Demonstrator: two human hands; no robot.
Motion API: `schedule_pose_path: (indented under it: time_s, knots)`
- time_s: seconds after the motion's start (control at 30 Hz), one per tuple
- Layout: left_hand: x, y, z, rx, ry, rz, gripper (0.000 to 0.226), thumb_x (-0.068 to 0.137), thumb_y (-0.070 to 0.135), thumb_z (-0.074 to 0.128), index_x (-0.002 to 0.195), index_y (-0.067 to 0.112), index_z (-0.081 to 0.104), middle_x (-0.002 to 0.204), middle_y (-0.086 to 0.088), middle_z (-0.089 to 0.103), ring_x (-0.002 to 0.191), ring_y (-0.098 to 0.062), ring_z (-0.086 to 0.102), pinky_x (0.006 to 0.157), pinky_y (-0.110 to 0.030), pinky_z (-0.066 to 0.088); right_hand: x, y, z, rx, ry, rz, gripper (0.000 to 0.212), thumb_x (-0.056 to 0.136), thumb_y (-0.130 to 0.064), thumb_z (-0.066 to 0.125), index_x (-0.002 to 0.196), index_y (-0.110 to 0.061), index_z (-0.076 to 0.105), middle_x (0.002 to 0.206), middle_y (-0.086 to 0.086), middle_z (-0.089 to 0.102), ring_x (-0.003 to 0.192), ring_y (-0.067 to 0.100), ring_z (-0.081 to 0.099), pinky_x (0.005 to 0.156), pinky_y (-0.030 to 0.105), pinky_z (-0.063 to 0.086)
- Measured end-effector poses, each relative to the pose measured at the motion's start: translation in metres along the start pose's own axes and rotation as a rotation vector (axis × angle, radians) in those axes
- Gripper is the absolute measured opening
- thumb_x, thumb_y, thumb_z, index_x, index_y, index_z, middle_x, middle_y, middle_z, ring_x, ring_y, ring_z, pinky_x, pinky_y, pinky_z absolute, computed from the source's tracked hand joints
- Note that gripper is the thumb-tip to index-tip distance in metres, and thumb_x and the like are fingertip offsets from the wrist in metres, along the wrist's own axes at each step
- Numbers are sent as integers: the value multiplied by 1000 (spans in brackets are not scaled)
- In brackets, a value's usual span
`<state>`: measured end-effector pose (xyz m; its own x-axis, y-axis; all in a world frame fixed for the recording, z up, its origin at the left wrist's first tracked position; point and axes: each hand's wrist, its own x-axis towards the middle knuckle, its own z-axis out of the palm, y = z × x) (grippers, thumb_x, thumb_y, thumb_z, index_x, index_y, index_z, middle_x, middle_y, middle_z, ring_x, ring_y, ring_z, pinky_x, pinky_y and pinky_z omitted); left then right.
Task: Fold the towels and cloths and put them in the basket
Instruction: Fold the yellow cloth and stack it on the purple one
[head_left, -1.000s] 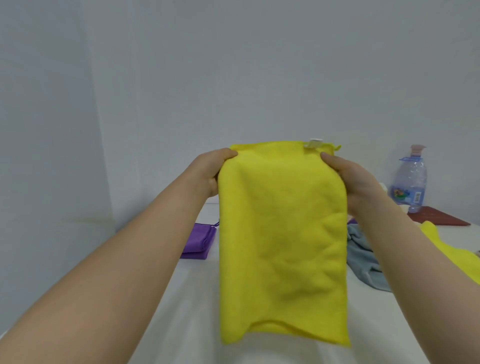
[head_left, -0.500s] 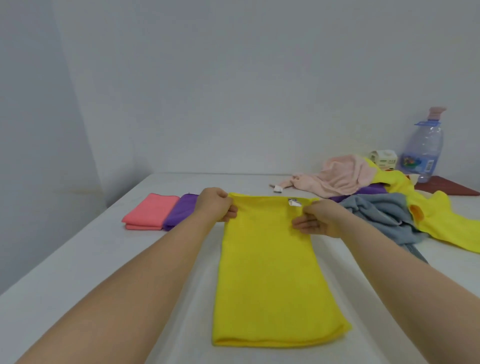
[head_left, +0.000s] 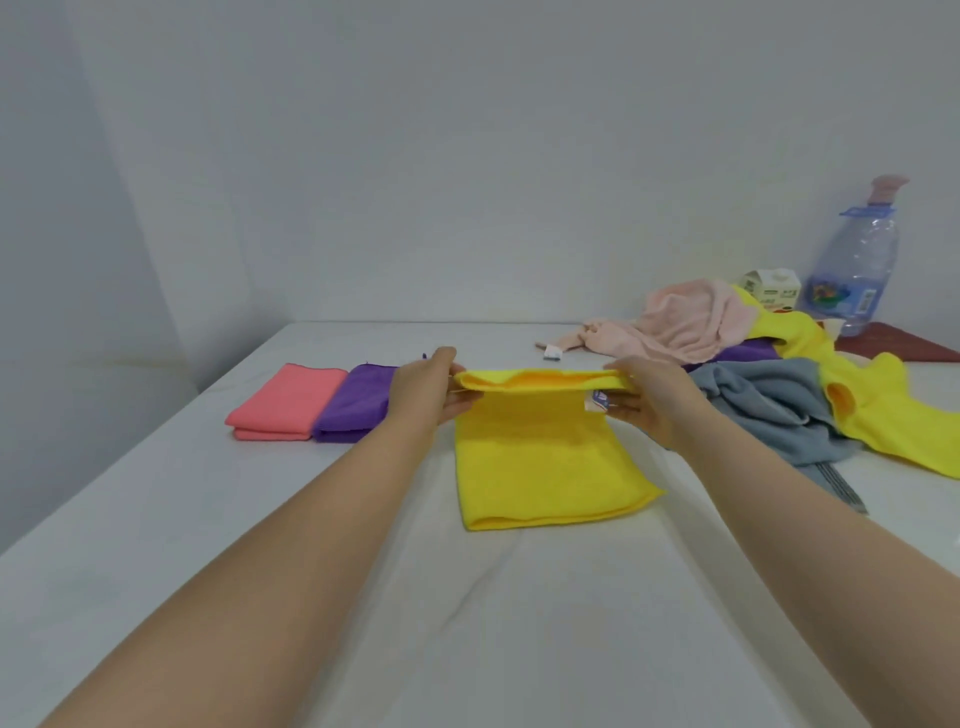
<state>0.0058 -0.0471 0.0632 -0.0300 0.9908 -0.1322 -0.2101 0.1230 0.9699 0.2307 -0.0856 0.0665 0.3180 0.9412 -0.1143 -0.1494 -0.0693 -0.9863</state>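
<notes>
A yellow cloth (head_left: 540, 457) lies lengthwise on the white table (head_left: 156, 519) in front of me. Its far edge is lifted and curled back toward me. My left hand (head_left: 426, 389) pinches the far left corner, and my right hand (head_left: 649, 400) pinches the far right corner beside a small white tag. A folded pink cloth (head_left: 285, 410) and a folded purple cloth (head_left: 358, 405) lie side by side to the left. No basket is in view.
At the right lies a loose heap: a pale pink towel (head_left: 691, 327), a grey towel (head_left: 769, 415), another yellow cloth (head_left: 883, 415) and a purple one. Behind it stand a large water bottle (head_left: 852, 270), a small carton (head_left: 769, 291) and a dark red mat.
The yellow cloth went from hanging in the air to lying on the table. Both hands have now lifted its far edge and are bringing it back toward me.
</notes>
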Motion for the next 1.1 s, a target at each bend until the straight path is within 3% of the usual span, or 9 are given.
schedule_pose_path:
  time_s: [0.07, 0.17, 0.27, 0.5, 0.63, 0.77, 0.87, 1.0, 1.1]
  knots:
    - [-11, -14, -7, -15, 4, -12, 15, 90, 9, 58, 75, 5, 57, 65, -8, 63, 55, -16, 64, 54, -23, 56, -8, 11, -8, -17, -12, 71, 6, 94, -6, 52, 94, -5, 58, 84, 12, 57, 69, 25, 63, 67, 35, 57]
    - [-28, -31, -19, 52, -55, 0, 13, 86, -3, 60, 77, 6, 59, 75, -10, 55, 65, -15, 57, 48, -20, 54, -20, 25, -21, 35, -46, 157, 8, 91, -4, 54, 85, -6, 59, 76, 12, 57, 50, 20, 64, 49, 28, 57]
    - [-44, -42, -27, 114, -149, -29, 14, 88, -6, 56, 83, 7, 60, 74, -10, 54, 54, -14, 62, 44, -18, 51, -28, 36, -31, 44, -62, 194, 8, 90, -5, 58, 82, -8, 56, 59, 9, 54, 42, 15, 57, 44, 26, 54]
    - [-57, -37, -28, 477, -237, 10, 19, 89, -4, 52, 85, 11, 64, 61, -7, 52, 38, -10, 58, 40, -18, 48, -41, 30, -44, -450, -168, 114, 7, 91, -6, 58, 86, -6, 64, 57, 8, 53, 45, 15, 54, 51, 26, 55]
    - [-57, -36, -29, 645, -303, 26, 19, 88, -4, 52, 86, 12, 64, 56, -6, 53, 37, -9, 56, 39, -18, 45, -42, 32, -41, -599, -165, 106, 9, 90, -6, 58, 85, -6, 66, 52, 8, 55, 46, 17, 53, 63, 34, 57]
    - [-53, -42, -32, 822, -367, 84, 18, 85, -3, 55, 89, 11, 65, 45, -1, 53, 40, -15, 56, 38, -19, 43, -43, 32, -38, -791, -138, 87, 10, 89, -8, 58, 87, -7, 67, 57, 9, 55, 48, 18, 50, 46, 22, 50]
    - [-49, -46, -32, 845, -386, 106, 18, 84, -2, 56, 91, 11, 66, 41, 5, 50, 44, -19, 57, 39, -21, 44, -42, 32, -36, -922, -113, 46, 11, 89, -11, 56, 88, -7, 67, 46, 4, 51, 38, 14, 44, 37, 18, 37]
    - [-49, -46, -34, 874, -412, 116, 15, 84, 2, 60, 91, 13, 67, 48, 3, 51, 41, -14, 56, 40, -21, 44, -43, 32, -38, -1050, -143, 9, 10, 86, -11, 57, 82, -12, 66, 48, 4, 51, 33, 12, 40, 39, 20, 35]
    - [-51, -45, -33, 1099, -355, 242, 4, 81, 21, 68, 82, 24, 71, 57, 5, 51, 46, -5, 47, 45, -16, 34, -45, 36, -36, -1209, -149, -56, 10, 79, -11, 60, 77, -19, 66, 60, 2, 57, 43, 13, 46, 45, 23, 41]
